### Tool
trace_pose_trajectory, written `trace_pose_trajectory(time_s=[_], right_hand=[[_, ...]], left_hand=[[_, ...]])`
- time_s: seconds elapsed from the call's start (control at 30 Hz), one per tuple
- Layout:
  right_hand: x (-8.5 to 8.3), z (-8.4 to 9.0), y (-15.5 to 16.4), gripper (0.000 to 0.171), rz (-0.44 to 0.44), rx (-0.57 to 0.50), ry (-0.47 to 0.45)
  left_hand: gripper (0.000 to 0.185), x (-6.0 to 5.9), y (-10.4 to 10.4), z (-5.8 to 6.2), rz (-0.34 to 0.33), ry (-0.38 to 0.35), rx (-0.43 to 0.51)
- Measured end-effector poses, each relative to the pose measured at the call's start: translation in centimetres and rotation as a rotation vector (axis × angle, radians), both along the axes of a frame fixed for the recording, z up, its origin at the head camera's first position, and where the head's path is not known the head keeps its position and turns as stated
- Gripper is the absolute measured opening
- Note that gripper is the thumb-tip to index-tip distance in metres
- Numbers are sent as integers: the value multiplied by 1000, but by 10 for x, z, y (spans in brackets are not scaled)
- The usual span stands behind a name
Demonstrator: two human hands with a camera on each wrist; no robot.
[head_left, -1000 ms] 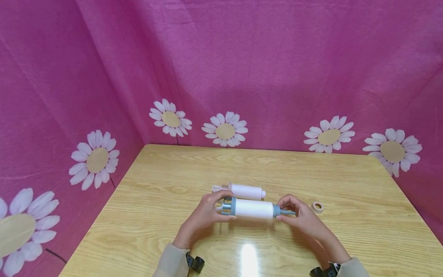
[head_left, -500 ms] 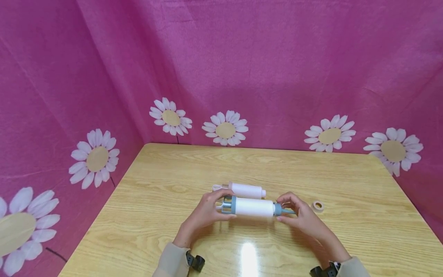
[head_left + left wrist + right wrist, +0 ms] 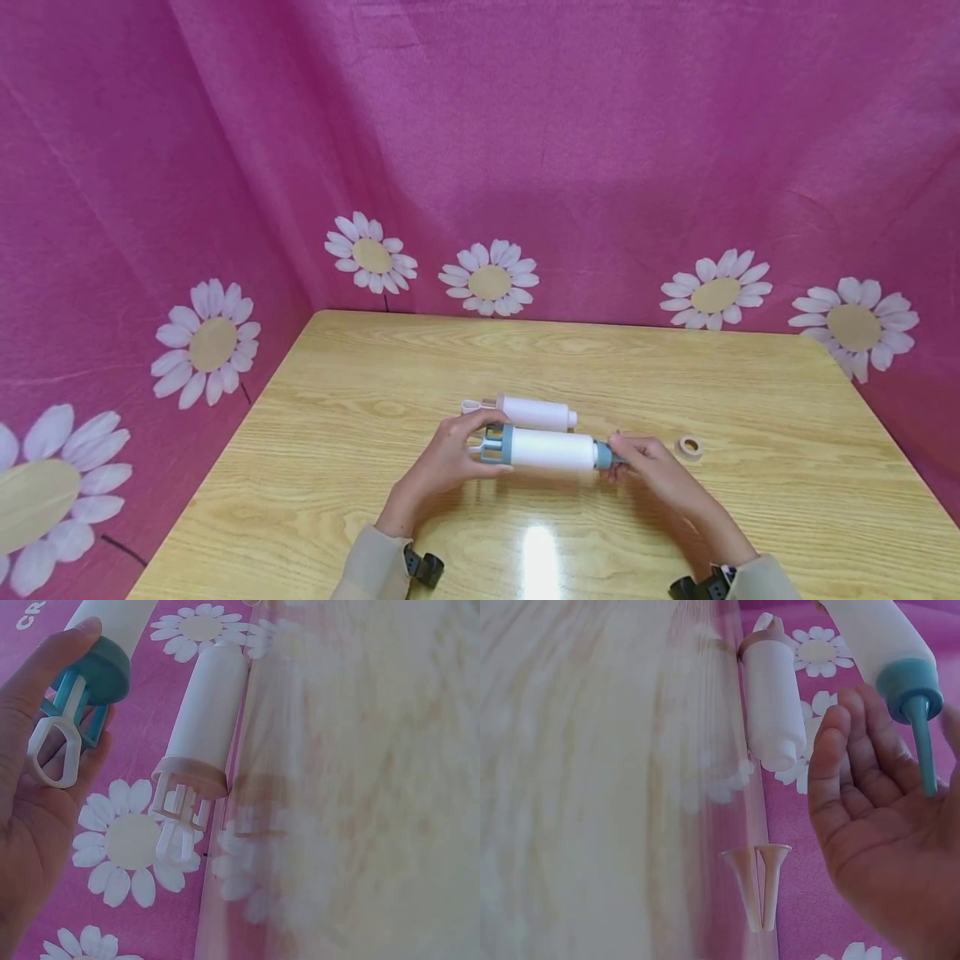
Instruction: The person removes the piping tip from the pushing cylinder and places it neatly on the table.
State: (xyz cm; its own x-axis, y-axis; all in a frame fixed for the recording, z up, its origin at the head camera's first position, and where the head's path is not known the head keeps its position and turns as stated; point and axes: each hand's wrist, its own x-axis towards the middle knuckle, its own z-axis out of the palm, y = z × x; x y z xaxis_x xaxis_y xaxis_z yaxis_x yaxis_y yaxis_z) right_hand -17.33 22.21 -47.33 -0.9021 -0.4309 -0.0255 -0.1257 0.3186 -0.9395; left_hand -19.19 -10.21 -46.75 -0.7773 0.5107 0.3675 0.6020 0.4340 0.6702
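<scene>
The left hand [image 3: 450, 458] grips the plunger end of a blue-capped icing syringe [image 3: 551, 450], held level just above the desk [image 3: 337, 500]. The right hand [image 3: 645, 467] curls around its blue nozzle [image 3: 921, 742], already seated. Behind the syringe lies a second, pink-capped syringe [image 3: 532, 412], untouched and without its nozzle.
</scene>
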Motion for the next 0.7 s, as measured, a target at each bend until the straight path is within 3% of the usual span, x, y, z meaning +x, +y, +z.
trace_pose_trajectory(time_s=[0.27, 0.5, 0.7], right_hand=[[3, 0, -4, 24, -60, 18, 7], [4, -6, -5, 16, -72, -31, 210], [2, -10, -7, 26, -58, -62, 377]], left_hand=[[55, 0, -1, -1, 17, 4, -11], [55, 0, -2, -2, 27, 12, -4], [55, 0, -3, -1, 24, -7, -4]])
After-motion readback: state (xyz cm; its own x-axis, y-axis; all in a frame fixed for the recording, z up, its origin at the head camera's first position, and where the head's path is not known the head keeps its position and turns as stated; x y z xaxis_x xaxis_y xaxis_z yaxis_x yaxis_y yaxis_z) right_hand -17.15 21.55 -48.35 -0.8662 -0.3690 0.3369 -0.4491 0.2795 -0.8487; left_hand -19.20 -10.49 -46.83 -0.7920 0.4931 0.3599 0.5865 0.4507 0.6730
